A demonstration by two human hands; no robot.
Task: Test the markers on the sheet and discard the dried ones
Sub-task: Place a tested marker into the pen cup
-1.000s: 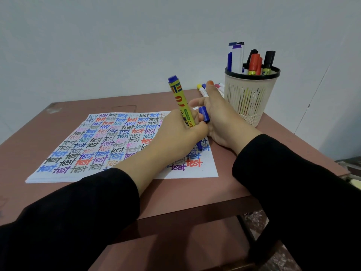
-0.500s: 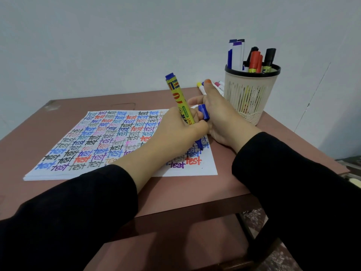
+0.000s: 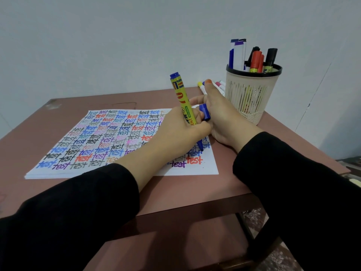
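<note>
A white sheet [image 3: 97,137] covered with the word "test" in many colours lies on the brown table [image 3: 185,190]. My left hand [image 3: 175,133] grips a yellow marker [image 3: 182,98] with a blue end, tilted nearly upright. Its blue tip touches the sheet near the right edge. My right hand [image 3: 224,116] rests at the sheet's right edge, thumb raised, and pinches the marker's blue cap [image 3: 204,112] between its fingers.
A beige mesh cup [image 3: 252,96] with a black rim stands at the table's back right and holds several markers. A few loose markers [image 3: 219,86] lie behind my right hand, next to the cup. The table's front edge is close to my forearms.
The marker's tip has shifted slightly on the sheet near the right edge. Both hands keep their hold in about the same place.
</note>
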